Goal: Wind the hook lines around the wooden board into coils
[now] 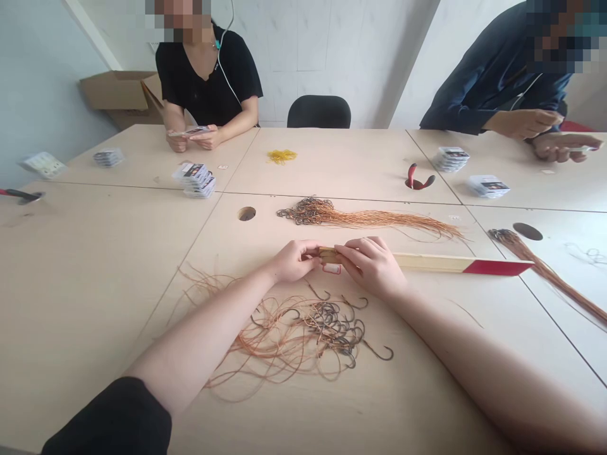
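Note:
A long, flat wooden strip point(436, 263) with a red far-right end lies crosswise before me. My left hand point(298, 260) is closed, thumb and fingers pinching at the strip's left end. Just to the right, my right hand point(372, 265) grips the same strip with bent fingers; anything small between the fingertips is hidden. A small red-edged label point(332, 268) shows below the fingertips. Nearer to me is a loose pile of dark fish hooks point(332, 322) with tangled orange-brown lines point(265, 341). Beyond the strip lies a bundle of hooks point(310, 210) with its lines point(389, 219) stretched rightward.
Another hook bundle point(505, 236) lies at right. Red-handled pliers point(419, 179) stand in a table hole. Yellow strands point(281, 156) and stacked clear boxes point(196, 180) sit farther back. Two people point(208, 76) sit opposite, handling small packages. A black chair point(318, 112) stands between them.

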Motion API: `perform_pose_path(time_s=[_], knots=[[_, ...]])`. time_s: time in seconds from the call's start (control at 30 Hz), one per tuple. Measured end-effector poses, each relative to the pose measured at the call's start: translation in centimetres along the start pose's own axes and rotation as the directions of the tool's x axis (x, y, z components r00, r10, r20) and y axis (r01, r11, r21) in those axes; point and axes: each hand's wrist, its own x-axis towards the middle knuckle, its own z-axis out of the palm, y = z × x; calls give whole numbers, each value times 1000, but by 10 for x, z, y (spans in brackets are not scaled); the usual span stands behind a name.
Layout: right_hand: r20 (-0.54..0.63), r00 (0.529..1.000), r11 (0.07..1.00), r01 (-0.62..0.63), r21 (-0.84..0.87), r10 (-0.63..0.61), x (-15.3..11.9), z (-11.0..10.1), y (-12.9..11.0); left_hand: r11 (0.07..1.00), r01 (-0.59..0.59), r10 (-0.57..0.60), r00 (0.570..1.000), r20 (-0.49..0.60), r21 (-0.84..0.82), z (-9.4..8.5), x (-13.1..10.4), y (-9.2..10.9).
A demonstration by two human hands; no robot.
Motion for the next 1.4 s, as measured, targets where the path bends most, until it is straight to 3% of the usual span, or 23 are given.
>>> perform_pose_path(time_s=[0.4, 0.8, 1.4], knots=[[18, 998, 997, 62, -51, -61, 1, -3, -1, 994, -29, 35, 998, -50, 109, 2, -1, 6], [91, 984, 983, 164, -87, -157, -2, -3, -1, 921, -231, 261, 964, -56, 314, -1, -1, 5], [110, 980, 976, 181, -124, -168, -1, -3, -2, 924, -166, 192, 980, -43, 345, 1, -3, 5]])
